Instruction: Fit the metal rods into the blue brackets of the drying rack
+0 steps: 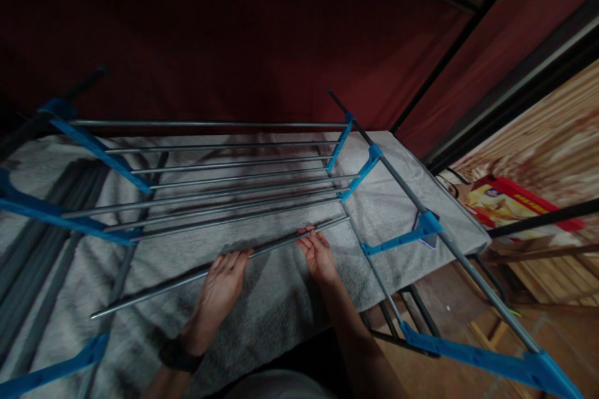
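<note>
A thin metal rod (175, 282) slants across the front of a partly built rack, its left end free and low. My left hand (223, 280) is closed over the rod near its middle, a dark band on the wrist. Farther right, my right hand (317, 251) pinches the same rod with thumb and fingers. Behind the hands, several metal rods (234, 168) run between blue plastic brackets (100, 149) on the left and blue brackets (362, 171) on the right. The right brackets join a long grey pole (407, 187).
Grey cloth (281, 299) covers the table under the rack. Several dark grey tubes (51, 243) lie at the left. Another blue bracket (472, 355) reaches past the table's right edge. A red and yellow box (519, 202) stands at the right, and a dark red curtain (210, 37) hangs behind.
</note>
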The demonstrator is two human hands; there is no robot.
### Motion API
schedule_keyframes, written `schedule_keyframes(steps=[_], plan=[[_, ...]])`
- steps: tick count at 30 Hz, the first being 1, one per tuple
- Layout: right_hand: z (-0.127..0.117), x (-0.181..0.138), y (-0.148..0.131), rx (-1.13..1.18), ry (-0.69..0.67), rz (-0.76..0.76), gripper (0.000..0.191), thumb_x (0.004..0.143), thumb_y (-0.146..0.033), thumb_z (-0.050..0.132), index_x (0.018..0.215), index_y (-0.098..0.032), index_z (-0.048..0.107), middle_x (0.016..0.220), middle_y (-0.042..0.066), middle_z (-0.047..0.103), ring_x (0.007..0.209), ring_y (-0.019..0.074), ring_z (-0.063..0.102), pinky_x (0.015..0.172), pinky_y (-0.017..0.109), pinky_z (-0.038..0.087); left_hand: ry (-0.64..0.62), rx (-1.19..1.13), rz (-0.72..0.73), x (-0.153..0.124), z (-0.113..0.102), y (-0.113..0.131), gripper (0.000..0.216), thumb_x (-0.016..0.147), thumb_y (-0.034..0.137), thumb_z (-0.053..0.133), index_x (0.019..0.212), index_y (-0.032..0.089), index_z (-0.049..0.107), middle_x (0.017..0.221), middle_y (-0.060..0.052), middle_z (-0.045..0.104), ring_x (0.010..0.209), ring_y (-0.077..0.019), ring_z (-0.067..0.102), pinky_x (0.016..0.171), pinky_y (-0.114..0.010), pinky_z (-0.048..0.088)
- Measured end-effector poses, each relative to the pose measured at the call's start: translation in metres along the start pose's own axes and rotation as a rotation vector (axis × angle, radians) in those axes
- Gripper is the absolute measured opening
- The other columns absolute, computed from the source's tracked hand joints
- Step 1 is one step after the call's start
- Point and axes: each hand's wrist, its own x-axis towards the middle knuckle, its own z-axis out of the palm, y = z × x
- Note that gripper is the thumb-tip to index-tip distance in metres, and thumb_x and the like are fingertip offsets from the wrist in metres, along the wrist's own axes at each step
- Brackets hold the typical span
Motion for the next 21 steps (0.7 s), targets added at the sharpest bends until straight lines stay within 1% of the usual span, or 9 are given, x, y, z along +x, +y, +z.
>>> schedule_keyframes(steps=[3, 7, 10, 13, 16, 18, 21], plan=[[0.0005, 0.0004, -0.0002, -0.009, 0.005, 0.011, 0.03, 0.083, -0.044, 0.095, 0.101, -0.028, 0.077, 0.1, 0.002, 0.084, 0.098, 0.0194, 0.08, 0.092, 0.035, 0.07, -0.009, 0.008, -0.012, -0.0012, 0.0008, -0.0042, 0.043, 0.109, 0.015, 0.042, 0.129, 0.021, 0.08, 0.104, -0.012, 0.086, 0.098, -0.0298, 0.08, 0.095, -0.044, 0.058], [0.001, 0.0007, -0.0004, 0.01, 0.0, 0.009, 0.036, 0.08, -0.048, 0.098, 0.101, -0.028, 0.076, 0.1, 0.002, 0.083, 0.095, 0.0191, 0.08, 0.087, 0.033, 0.069, -0.016, 0.017, -0.033, -0.003, 0.0021, -0.0082, 0.043, 0.11, 0.018, 0.04, 0.127, 0.021, 0.08, 0.105, -0.012, 0.086, 0.099, -0.0298, 0.081, 0.094, -0.044, 0.058], [0.0016, 0.0006, -0.0006, 0.011, 0.005, 0.016, 0.035, 0.083, -0.05, 0.096, 0.1, -0.027, 0.076, 0.1, 0.003, 0.083, 0.096, 0.0196, 0.08, 0.091, 0.035, 0.069, -0.015, 0.004, -0.037, -0.003, 0.0017, -0.0089, 0.042, 0.112, 0.021, 0.039, 0.124, 0.022, 0.08, 0.103, -0.011, 0.085, 0.097, -0.0285, 0.081, 0.092, -0.042, 0.059], [0.0014, 0.0006, -0.0003, 0.006, 0.014, 0.025, 0.031, 0.087, -0.048, 0.094, 0.101, -0.027, 0.076, 0.101, 0.003, 0.083, 0.097, 0.0202, 0.08, 0.096, 0.038, 0.069, -0.008, -0.024, -0.032, -0.0025, 0.0012, -0.0086, 0.04, 0.114, 0.027, 0.041, 0.126, 0.023, 0.078, 0.104, -0.01, 0.085, 0.096, -0.0279, 0.081, 0.092, -0.042, 0.06], [0.0, 0.0011, 0.0004, 0.005, 0.012, 0.029, 0.029, 0.088, -0.047, 0.093, 0.101, -0.028, 0.077, 0.101, 0.003, 0.083, 0.097, 0.0195, 0.08, 0.094, 0.037, 0.069, 0.032, -0.03, -0.019, -0.0021, 0.0009, -0.0086, 0.038, 0.115, 0.037, 0.043, 0.128, 0.024, 0.076, 0.107, -0.01, 0.086, 0.098, -0.0283, 0.081, 0.091, -0.042, 0.061], [-0.0009, 0.0014, 0.0007, 0.004, 0.002, 0.032, 0.028, 0.088, -0.047, 0.093, 0.102, -0.027, 0.077, 0.101, 0.003, 0.083, 0.096, 0.019, 0.08, 0.092, 0.036, 0.069, 0.05, -0.012, -0.012, -0.0014, 0.0, -0.0087, 0.037, 0.116, 0.039, 0.042, 0.124, 0.024, 0.076, 0.104, -0.009, 0.086, 0.095, -0.0282, 0.081, 0.09, -0.042, 0.061], [-0.0012, 0.0014, 0.0006, -0.002, 0.006, 0.035, 0.027, 0.089, -0.046, 0.092, 0.101, -0.027, 0.077, 0.101, 0.003, 0.083, 0.096, 0.0186, 0.079, 0.094, 0.036, 0.068, 0.04, 0.015, 0.001, 0.0013, -0.003, -0.0085, 0.037, 0.117, 0.036, 0.041, 0.118, 0.025, 0.076, 0.097, -0.008, 0.084, 0.088, -0.0273, 0.079, 0.086, -0.041, 0.059]])
